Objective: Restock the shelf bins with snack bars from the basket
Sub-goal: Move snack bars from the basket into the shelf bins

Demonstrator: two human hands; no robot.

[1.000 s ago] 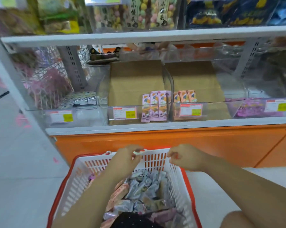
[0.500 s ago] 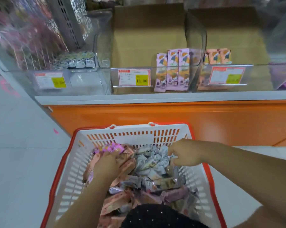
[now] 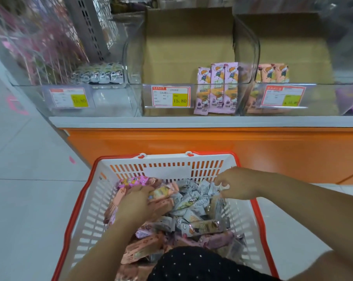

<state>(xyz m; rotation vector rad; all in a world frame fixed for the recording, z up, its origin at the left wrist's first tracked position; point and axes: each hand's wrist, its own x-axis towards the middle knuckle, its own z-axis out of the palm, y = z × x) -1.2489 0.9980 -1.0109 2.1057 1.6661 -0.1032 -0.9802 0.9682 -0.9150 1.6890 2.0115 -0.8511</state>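
A white basket with a red rim [image 3: 165, 159] stands on the floor below me, filled with snack bars in pink, orange [image 3: 143, 248] and silver wrappers [image 3: 189, 199]. My left hand [image 3: 135, 203] is down in the left of the pile, its fingers curled round pink and orange bars. My right hand [image 3: 238, 185] is at the basket's right wall and pinches the edge of a silver-wrapped bar. On the shelf above, the middle clear bin [image 3: 135, 57] holds three purple bars [image 3: 216, 88]. The bin to its right holds orange bars [image 3: 273, 74].
The left bin holds a row of small silver packets [image 3: 102, 75]. Price tags [image 3: 170, 96] hang on the bin fronts. An orange cabinet front [image 3: 212, 145] runs under the white shelf edge, close behind the basket. Grey floor lies to the left and right.
Both hands went from the basket's far rim down into the pile of bars. My view has tilted down and closer to the basket and lower shelf.
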